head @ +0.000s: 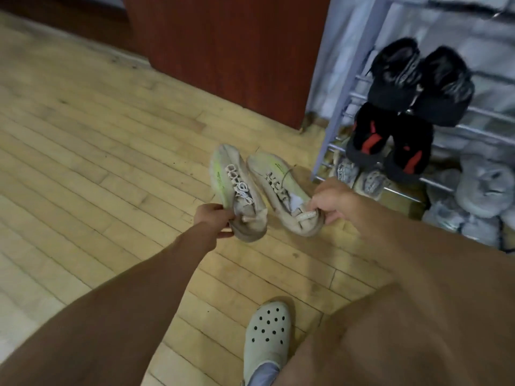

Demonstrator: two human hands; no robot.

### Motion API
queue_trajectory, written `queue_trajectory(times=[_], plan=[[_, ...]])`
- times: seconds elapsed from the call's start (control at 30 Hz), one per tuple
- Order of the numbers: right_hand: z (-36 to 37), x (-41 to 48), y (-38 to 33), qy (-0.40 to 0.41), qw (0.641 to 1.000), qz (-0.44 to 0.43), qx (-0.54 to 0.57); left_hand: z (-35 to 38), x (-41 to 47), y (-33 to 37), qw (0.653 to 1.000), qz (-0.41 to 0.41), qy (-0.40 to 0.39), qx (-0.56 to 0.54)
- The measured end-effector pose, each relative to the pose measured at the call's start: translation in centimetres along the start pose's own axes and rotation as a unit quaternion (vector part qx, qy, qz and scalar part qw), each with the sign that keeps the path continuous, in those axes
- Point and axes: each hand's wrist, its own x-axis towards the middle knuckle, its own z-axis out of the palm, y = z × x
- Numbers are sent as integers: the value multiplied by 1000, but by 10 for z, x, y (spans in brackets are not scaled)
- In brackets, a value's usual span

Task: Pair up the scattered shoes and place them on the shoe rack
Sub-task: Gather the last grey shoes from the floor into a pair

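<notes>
Beige knit with a neon-green streak along the side: that is the pair of sneakers held above the wooden floor [83, 135], just left of the foot of the shoe rack [340, 112]. The left sneaker [237, 188] and the right sneaker [274, 185] lie side by side, laces up. Their long axes run away from the person, with the toes pointing forward and a little to the left and the heels towards the body. The toes sit close together and the heels spread apart. The left hand [213, 218] grips the heel collar of the left sneaker with curled fingers. The right hand [331, 201] pinches the right sneaker at its heel.

The metal-bar rack holds a black pair [395, 76] on an upper tier, toes towards the camera. A black-and-red pair [370, 135] sits on the tier below, and a pale pair [348, 169] is partly hidden beneath that. Blurred grey shoes [485, 182] sit further right. A dark red-brown panel [223, 51] stands behind the floor. A pale clog [266, 332] with holes is on the person's foot.
</notes>
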Motion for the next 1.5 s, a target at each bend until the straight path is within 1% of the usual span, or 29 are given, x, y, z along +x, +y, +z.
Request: queue_trajectory(times=[0.1,0.2,0.3,0.4,0.47,0.57,0.7,0.83,1.0,1.1,1.2,1.33,1.5], plan=[[-37,-45,-18,40,996,-46,59,-9,-33,44,997,71,-22,-20],[-76,-92,-29,70,987,-82,118,-14,-72,90,987,146,-63,-31],[-117,-132,-28,104,971,-119,182,-13,-117,136,967,230,-113,-9],[-154,-167,-22,141,954,-145,223,0,-160,179,946,295,-133,24],[-180,-189,-15,164,943,-145,252,20,-188,206,934,323,-149,37],[-221,-217,6,201,922,-138,302,65,-229,238,921,338,-189,52],[-272,-244,48,263,896,-114,340,135,-271,266,909,340,-230,68],[-322,-260,95,330,862,-74,378,204,-296,286,891,352,-265,106],[-380,-256,143,389,814,-47,430,289,-313,302,877,345,-306,131],[-408,-239,161,394,814,-40,426,334,-311,313,869,343,-322,151],[-431,-217,166,385,811,-50,438,372,-307,322,864,349,-317,177],[-452,-190,161,364,815,-66,446,411,-294,329,876,338,-298,174],[-458,-167,165,357,828,-48,430,434,-271,326,877,344,-277,188]])
